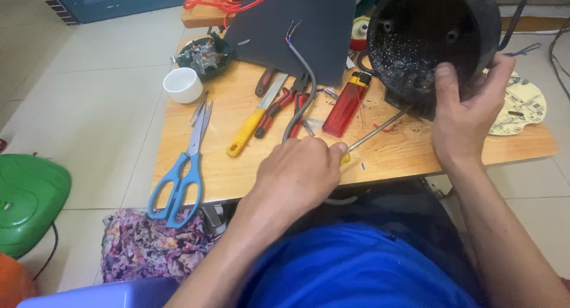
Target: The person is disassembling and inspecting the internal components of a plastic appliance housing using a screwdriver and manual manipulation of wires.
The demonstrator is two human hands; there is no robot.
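Observation:
My right hand [466, 109] grips the rim of a round black appliance housing [430, 38], tilted so its dirty hollow inside faces me. My left hand [300, 168] is closed around the handle of a screwdriver [380, 129]; its metal shaft points up and right toward the base of the housing. Both rest over a small wooden table [225, 171].
On the table lie blue-handled scissors [181, 177], a yellow-handled knife [255, 121], red-handled pliers [279, 106], a red lighter [346, 103], a grey cable [303, 85], a white cup [183, 84], a black mat [297, 23] and a round circuit board [521, 106]. A green appliance lid [27, 201] sits on the floor.

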